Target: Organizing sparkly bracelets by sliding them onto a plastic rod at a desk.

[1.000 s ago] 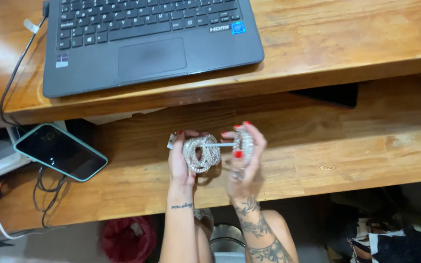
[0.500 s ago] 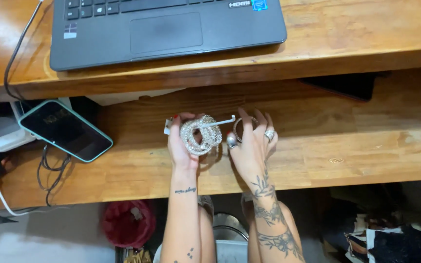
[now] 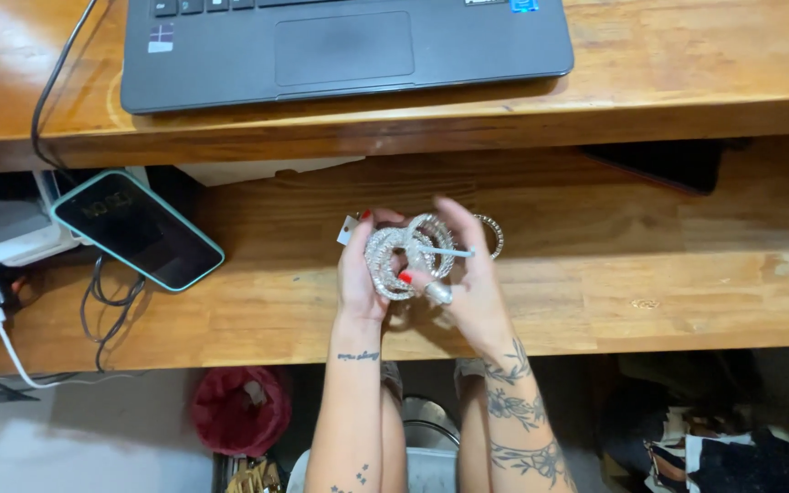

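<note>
While the left hand [image 3: 361, 274] cups a coil of silvery bangles [image 3: 404, 260] from the side, steadying it above the shelf [image 3: 650, 301], the right hand [image 3: 468, 283] pinches them from the front. A phone [image 3: 139, 230] lies well left.

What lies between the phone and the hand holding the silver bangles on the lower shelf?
In the head view, only bare wooden shelf separates the teal-cased phone from the left hand gripping the silver bangles.

Warm indoor light, glare on desk [image 3: 11, 46] (hands [image 3: 413, 274] slightly blurred).
</note>
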